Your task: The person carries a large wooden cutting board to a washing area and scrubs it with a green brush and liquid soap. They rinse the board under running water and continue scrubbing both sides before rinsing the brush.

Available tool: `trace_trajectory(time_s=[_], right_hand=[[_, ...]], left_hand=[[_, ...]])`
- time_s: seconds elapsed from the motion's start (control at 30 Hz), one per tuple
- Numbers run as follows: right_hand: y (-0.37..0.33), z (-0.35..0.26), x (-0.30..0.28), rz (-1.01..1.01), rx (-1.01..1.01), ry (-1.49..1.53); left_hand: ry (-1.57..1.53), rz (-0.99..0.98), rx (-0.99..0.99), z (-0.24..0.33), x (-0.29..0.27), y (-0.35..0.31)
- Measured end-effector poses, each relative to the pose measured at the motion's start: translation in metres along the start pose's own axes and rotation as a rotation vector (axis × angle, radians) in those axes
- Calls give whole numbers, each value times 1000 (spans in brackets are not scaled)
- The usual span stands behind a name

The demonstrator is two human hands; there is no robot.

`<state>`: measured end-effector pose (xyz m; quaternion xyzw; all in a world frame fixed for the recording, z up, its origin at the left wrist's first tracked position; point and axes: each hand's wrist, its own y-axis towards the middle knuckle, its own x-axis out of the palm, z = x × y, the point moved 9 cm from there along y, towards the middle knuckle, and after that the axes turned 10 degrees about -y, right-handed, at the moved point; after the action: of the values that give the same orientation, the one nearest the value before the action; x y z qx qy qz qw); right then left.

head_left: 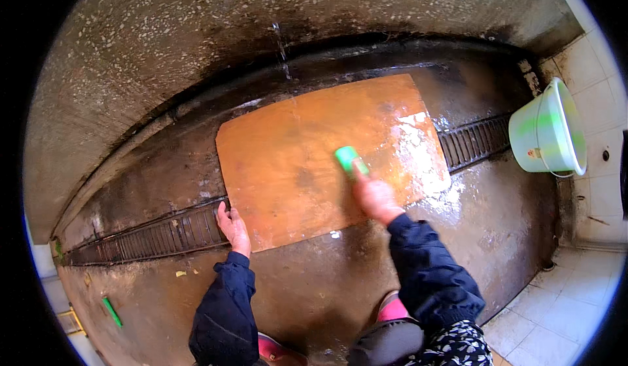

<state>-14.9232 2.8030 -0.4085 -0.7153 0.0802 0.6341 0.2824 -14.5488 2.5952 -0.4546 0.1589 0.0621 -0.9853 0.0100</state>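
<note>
A wide wooden board (307,170), orange-brown, wet and shiny at its right side, lies flat across the drain grate. My right hand (377,196) is over the board's lower right part, closed around a small green block (347,158). Motion blurs that hand, and whether the block is a brush or a sponge does not show. At the lower left edge of the board is my left hand (234,228), fingers stretched out and apart, beside or touching the edge. It grips nothing that I can see.
A pale green bucket (540,134) stands at the right by the white tiled wall (598,71). The slatted drain grate (157,235) runs out on both sides of the board. Water (277,32) trickles down from the speckled wall (163,32). A green strip (112,312) lies at the lower left.
</note>
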Motion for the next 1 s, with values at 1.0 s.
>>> trace_trajectory(time_s=[1.0], right_hand=[[133, -211, -43, 239, -285, 237]], left_hand=[[-180, -83, -358, -9, -6, 1]])
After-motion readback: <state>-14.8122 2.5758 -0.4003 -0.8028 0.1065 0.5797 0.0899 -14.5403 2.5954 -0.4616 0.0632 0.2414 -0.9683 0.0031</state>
